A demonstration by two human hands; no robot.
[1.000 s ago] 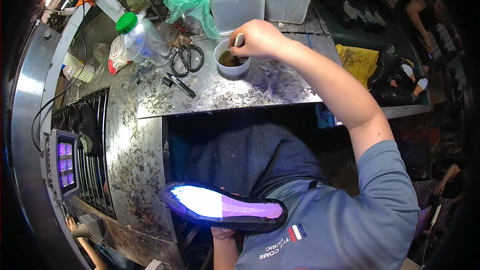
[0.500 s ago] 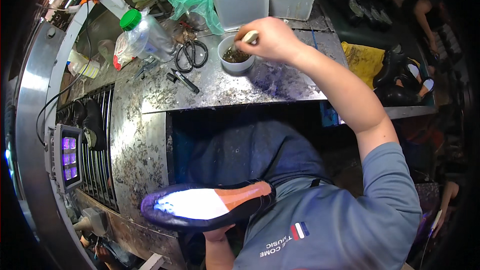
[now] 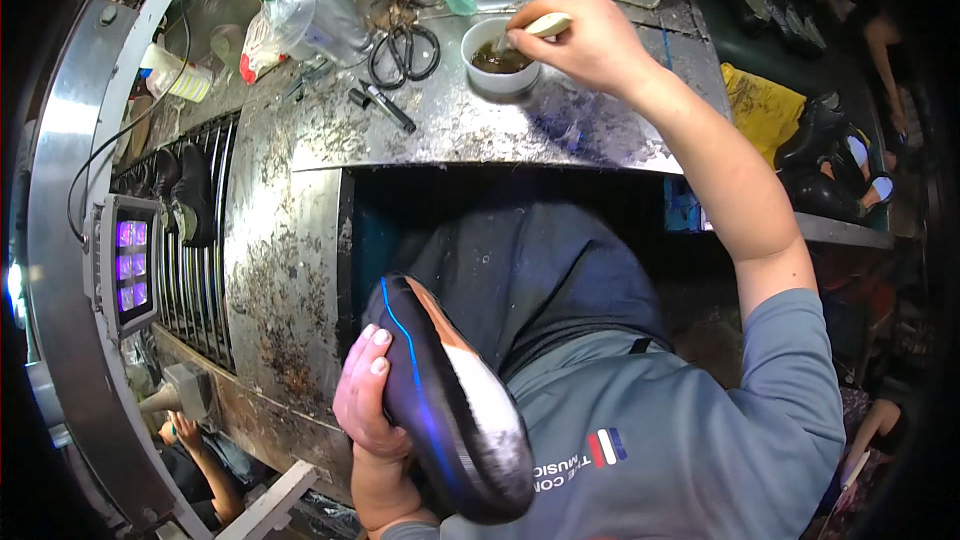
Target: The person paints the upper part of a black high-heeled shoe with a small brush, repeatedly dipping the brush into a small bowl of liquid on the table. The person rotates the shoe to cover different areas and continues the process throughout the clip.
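My left hand (image 3: 366, 395) grips a black shoe upper (image 3: 425, 390) by its side, over my lap. The upper has no outsole; its white and orange-brown underside faces right, and a thin blue line runs along its side. Up on the metal bench, my right hand (image 3: 597, 48) is closed on a brush (image 3: 548, 26) with a pale handle. The brush's lower end dips into a white bowl (image 3: 503, 87) of dark brownish liquid, so its bristles are hard to make out.
Black-handled scissors (image 3: 404, 55) and a marker (image 3: 388, 108) lie left of the bowl on the stained bench (image 3: 450, 135). A green-capped bottle (image 3: 312, 15) stands behind them. A purple-lit lamp (image 3: 130, 265) and a rack (image 3: 205, 270) holding shoes are at left. A yellow cloth (image 3: 760, 110) lies at right.
My left hand has turned the upper from lying crosswise to tilted, toe end toward me, its side now showing. My right hand stays at the bowl with the brush. The view has shifted.
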